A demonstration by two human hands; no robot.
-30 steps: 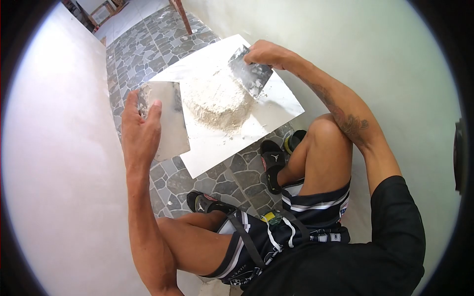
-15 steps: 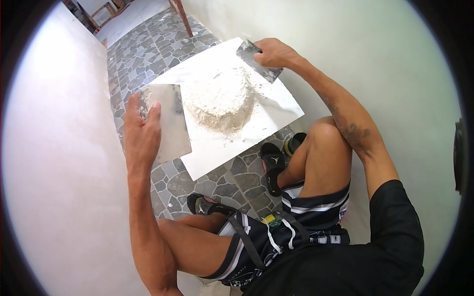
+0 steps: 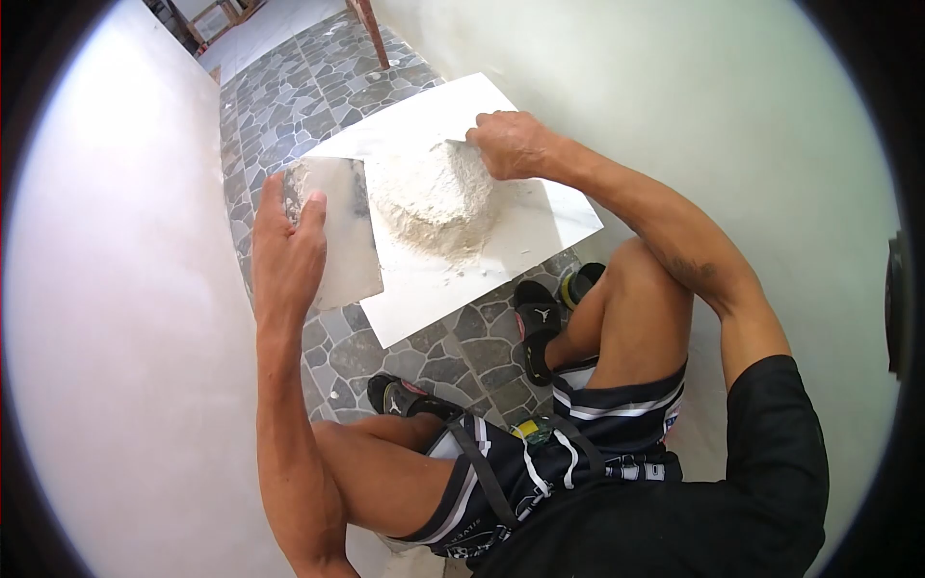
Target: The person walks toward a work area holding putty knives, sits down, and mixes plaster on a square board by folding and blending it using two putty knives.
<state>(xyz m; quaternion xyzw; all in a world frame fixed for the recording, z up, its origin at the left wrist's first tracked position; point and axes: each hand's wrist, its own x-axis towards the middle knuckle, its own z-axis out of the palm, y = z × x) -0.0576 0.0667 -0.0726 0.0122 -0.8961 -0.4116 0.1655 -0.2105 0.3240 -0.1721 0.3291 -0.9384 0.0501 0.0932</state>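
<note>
A mound of off-white powder (image 3: 438, 202) sits on a white board (image 3: 414, 310) laid over the floor. My left hand (image 3: 291, 241) is closed on a flat rectangular plate (image 3: 342, 246), smeared with powder, its thumb across the top face. This plate overlaps the board's left side, beside the mound. At the mound's upper right edge is my right hand (image 3: 511, 144), fingers wrapped round a flat scraper (image 3: 460, 144). Its blade is seen nearly edge-on against the powder, mostly hidden by the hand.
Grey stone-patterned tiles (image 3: 347, 352) cover the floor. Pale walls rise close on the left (image 3: 125, 289) and right (image 3: 771, 193). Beyond the board stands a brown wooden leg (image 3: 370, 34). A dark round container with a yellow band (image 3: 570, 289) lies near my right foot.
My right hand has moved left and down to the mound, turning the scraper edge-on. The mound's right side has been pushed inward. My left hand holds its plate almost as before.
</note>
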